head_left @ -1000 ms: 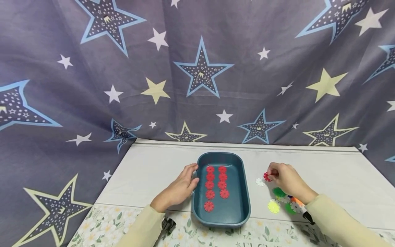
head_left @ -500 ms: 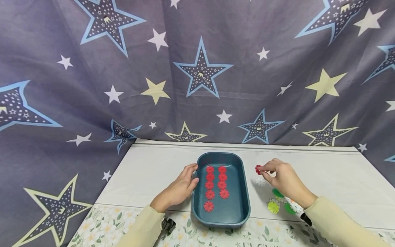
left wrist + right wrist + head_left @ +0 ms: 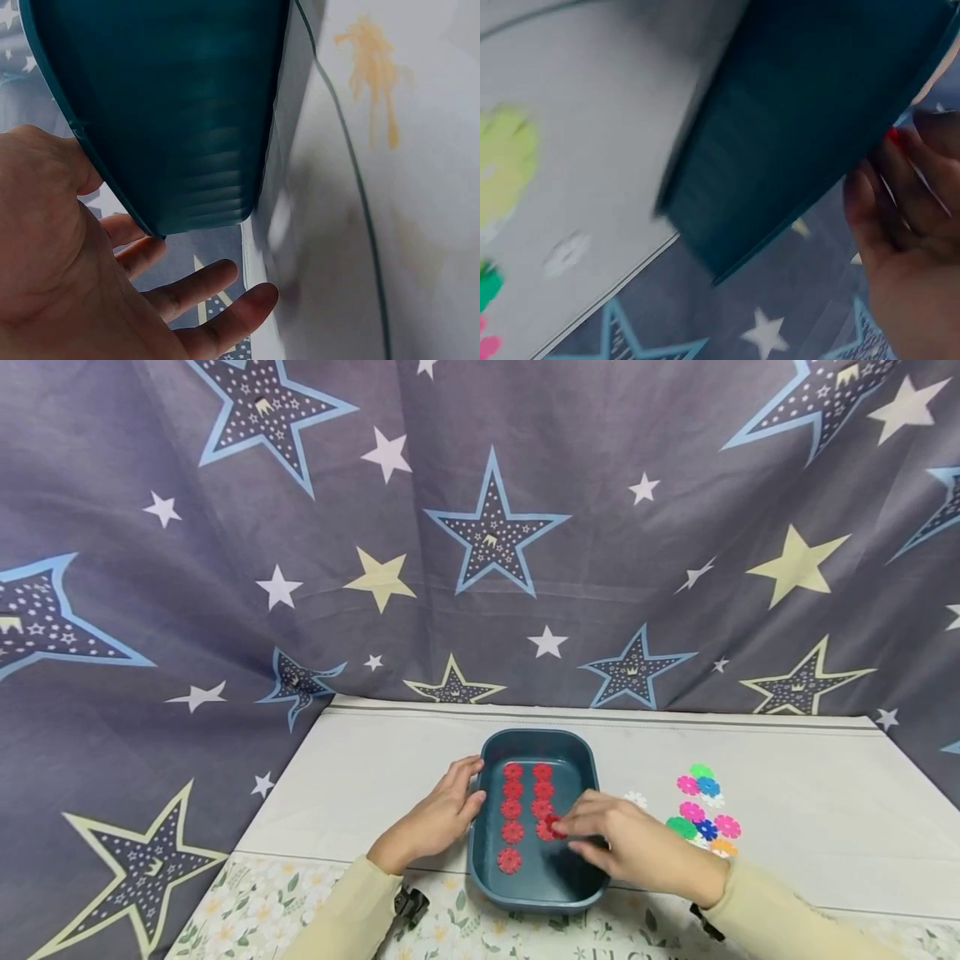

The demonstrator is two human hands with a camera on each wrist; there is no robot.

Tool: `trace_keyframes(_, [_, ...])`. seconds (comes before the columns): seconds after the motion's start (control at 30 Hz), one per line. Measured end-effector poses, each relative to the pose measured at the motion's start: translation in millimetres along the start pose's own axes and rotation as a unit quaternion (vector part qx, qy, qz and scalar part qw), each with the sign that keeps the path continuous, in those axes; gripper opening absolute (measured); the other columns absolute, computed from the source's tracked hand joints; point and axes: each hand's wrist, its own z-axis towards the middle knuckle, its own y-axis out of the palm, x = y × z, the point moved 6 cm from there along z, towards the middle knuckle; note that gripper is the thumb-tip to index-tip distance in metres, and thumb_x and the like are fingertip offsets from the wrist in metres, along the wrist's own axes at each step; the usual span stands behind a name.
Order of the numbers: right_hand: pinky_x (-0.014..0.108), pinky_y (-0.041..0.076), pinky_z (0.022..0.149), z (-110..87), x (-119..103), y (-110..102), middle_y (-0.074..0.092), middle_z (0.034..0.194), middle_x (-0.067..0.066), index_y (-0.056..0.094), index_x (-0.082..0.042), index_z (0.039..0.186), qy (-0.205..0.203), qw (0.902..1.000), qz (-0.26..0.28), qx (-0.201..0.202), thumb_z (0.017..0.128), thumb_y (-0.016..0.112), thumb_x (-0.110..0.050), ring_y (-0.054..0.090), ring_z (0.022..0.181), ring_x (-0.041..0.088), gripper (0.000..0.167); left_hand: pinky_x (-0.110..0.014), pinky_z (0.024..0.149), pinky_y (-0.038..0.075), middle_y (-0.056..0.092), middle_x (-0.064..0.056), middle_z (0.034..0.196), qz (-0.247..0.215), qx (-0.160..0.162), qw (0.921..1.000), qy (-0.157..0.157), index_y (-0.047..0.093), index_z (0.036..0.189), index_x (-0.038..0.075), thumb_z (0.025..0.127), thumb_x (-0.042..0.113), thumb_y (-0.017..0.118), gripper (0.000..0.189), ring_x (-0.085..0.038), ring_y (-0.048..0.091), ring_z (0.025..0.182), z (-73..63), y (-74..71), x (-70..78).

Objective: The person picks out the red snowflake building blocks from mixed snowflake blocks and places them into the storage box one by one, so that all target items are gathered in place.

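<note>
A dark teal rectangular tray (image 3: 536, 883) stands on the table with two columns of red flower-shaped plastic discs inside, a left column (image 3: 512, 832) and a right column (image 3: 542, 788). My left hand (image 3: 431, 818) rests at the tray's left rim, fingers extended; the left wrist view shows its fingers (image 3: 206, 289) spread beside the tray wall. Over the tray's right side, my right hand (image 3: 626, 839) pinches another red flower disc (image 3: 556, 827) between thumb and fingertips. That disc overlaps the lowest one of the right column. Only a sliver of red shows in the right wrist view.
Loose flower discs in several colours lie right of the tray, among them a green disc (image 3: 682, 827), a pink disc (image 3: 727, 825) and an orange disc (image 3: 723, 847). A white disc (image 3: 636, 798) sits nearer the tray. A star-patterned curtain (image 3: 480, 527) hangs behind the table.
My right hand has carried the red disc leftward from the loose pile to over the tray, uncovering more coloured discs. My left hand and the tray stay in place.
</note>
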Motion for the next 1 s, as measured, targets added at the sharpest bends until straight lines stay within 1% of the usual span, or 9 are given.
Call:
trace_keyframes(0.07, [0.016,0.046,0.077,3.5,-4,10,0.065,0.098,-0.008,0.072,-0.008,0.108,0.016,0.998,0.014,-0.059,0.083,0.072,-0.007,0.054,0.091,0.004,0.025,-0.044,0.107,0.026,0.021,-0.013,0.149,-0.001,0.001,1.0,-0.001,0.027,0.144,0.001,0.104,0.025,0.037,0.048,-0.027,0.023,0.137,0.2,-0.3,-0.6])
trace_keyframes(0.17, [0.016,0.047,0.076,7.3,-5,24,0.066,0.099,-0.01,0.072,-0.009,0.109,0.043,0.9903,0.027,-0.13,0.085,0.071,-0.008,0.053,0.09,0.002,0.024,-0.044,0.107,0.026,0.022,-0.013,0.149,0.0,0.002,1.0,-0.001,0.028,0.144,0.0,0.104,0.025,0.038,0.048,-0.027,0.024,0.137,0.0,-0.5,-1.6])
trace_keyframes(0.3, [0.018,0.047,0.075,9.1,-2,36,0.066,0.097,-0.012,0.074,-0.01,0.106,0.073,0.9797,0.027,-0.185,0.086,0.07,-0.009,0.054,0.09,0.001,0.021,-0.044,0.107,0.026,0.022,-0.013,0.149,0.003,0.002,1.0,0.0,0.028,0.144,0.0,0.104,0.025,0.037,0.048,-0.027,0.024,0.137,-0.7,0.4,-2.2])
trace_keyframes(0.43, [0.019,0.047,0.076,9.4,0,43,0.065,0.095,-0.012,0.075,-0.011,0.104,0.091,0.974,0.019,-0.206,0.086,0.07,-0.009,0.054,0.089,0.0,0.018,-0.044,0.107,0.026,0.022,-0.013,0.149,0.002,0.002,1.0,0.001,0.028,0.144,0.0,0.104,0.025,0.037,0.048,-0.027,0.024,0.137,-1.7,0.8,-1.5])
trace_keyframes(0.53, [0.019,0.047,0.073,10.5,0,44,0.067,0.09,-0.011,0.076,-0.01,0.1,0.092,0.9729,0.002,-0.212,0.086,0.07,-0.007,0.054,0.085,0.001,0.016,-0.044,0.107,0.026,0.022,-0.013,0.149,0.002,0.003,1.0,0.002,0.028,0.144,0.0,0.104,0.025,0.037,0.048,-0.027,0.024,0.137,-2.4,-0.1,-0.2])
trace_keyframes(0.63, [0.021,0.044,0.068,11.7,-1,45,0.065,0.078,-0.013,0.077,-0.012,0.09,0.092,0.9696,-0.025,-0.225,0.085,0.069,-0.006,0.049,0.076,0.004,0.01,-0.044,0.107,0.027,0.023,-0.013,0.149,0.003,0.005,1.0,0.003,0.029,0.144,0.0,0.104,0.025,0.037,0.048,-0.027,0.025,0.136,-2.4,-0.6,0.4])
trace_keyframes(0.77, [0.027,0.041,0.074,13.1,-2,49,0.06,0.07,-0.015,0.075,-0.015,0.079,0.079,0.9637,-0.072,-0.244,0.085,0.068,-0.007,0.049,0.07,0.005,0.011,-0.044,0.107,0.027,0.023,-0.013,0.148,0.002,0.007,1.0,0.005,0.029,0.143,0.0,0.104,0.024,0.038,0.047,-0.027,0.025,0.136,-1.4,0.6,-0.1])
trace_keyframes(0.87, [0.028,0.039,0.077,14.0,-3,50,0.059,0.07,-0.013,0.073,-0.014,0.077,0.074,0.961,-0.094,-0.249,0.086,0.068,-0.008,0.05,0.069,0.004,0.012,-0.043,0.107,0.027,0.023,-0.013,0.148,0.001,0.007,1.0,0.004,0.029,0.143,0.0,0.103,0.025,0.038,0.048,-0.027,0.025,0.136,-1.3,1.8,-0.3])
trace_keyframes(1.0, [0.026,0.035,0.07,14.7,-1,50,0.057,0.071,-0.012,0.072,-0.014,0.078,0.092,0.9591,-0.088,-0.253,0.088,0.065,-0.009,0.044,0.068,0.006,0.013,-0.043,0.107,0.027,0.025,-0.013,0.148,-0.001,0.009,0.9999,0.003,0.028,0.144,0.0,0.103,0.024,0.038,0.048,-0.026,0.026,0.136,-1.2,3.2,-1.1])
